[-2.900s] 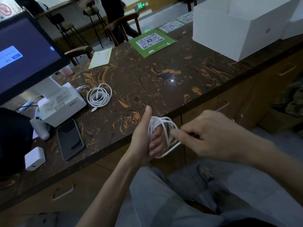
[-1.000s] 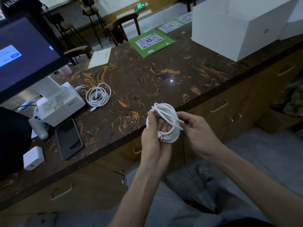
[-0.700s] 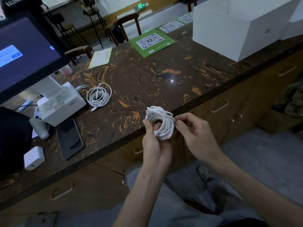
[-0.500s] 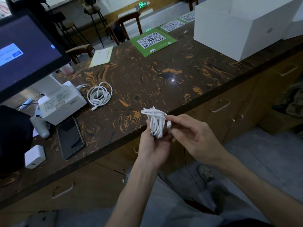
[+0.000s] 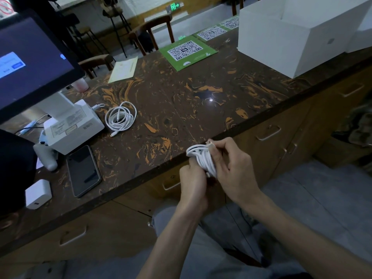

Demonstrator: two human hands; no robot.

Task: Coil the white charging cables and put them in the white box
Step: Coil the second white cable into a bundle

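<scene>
A coiled white charging cable [image 5: 202,157] is held just off the near edge of the dark marbled counter [image 5: 181,101]. My left hand [image 5: 192,179] grips the bundle from below. My right hand [image 5: 231,164] wraps its fingers round the top and right side of the coil, thumb near a plug end. A second coiled white cable [image 5: 120,117] lies flat on the counter to the left. The open white box [image 5: 298,35] stands at the far right of the counter.
A monitor [image 5: 30,63] on a white stand with a receipt printer [image 5: 72,127] fills the left. A phone [image 5: 83,171] and a white charger brick [image 5: 38,193] lie near the front edge. Green QR placards [image 5: 188,51] and a paper sheet [image 5: 123,69] lie farther back.
The loose loops wound round my left hand have been gathered into a tight bundle. Both hands have closed on it and shifted slightly right, off the counter edge.
</scene>
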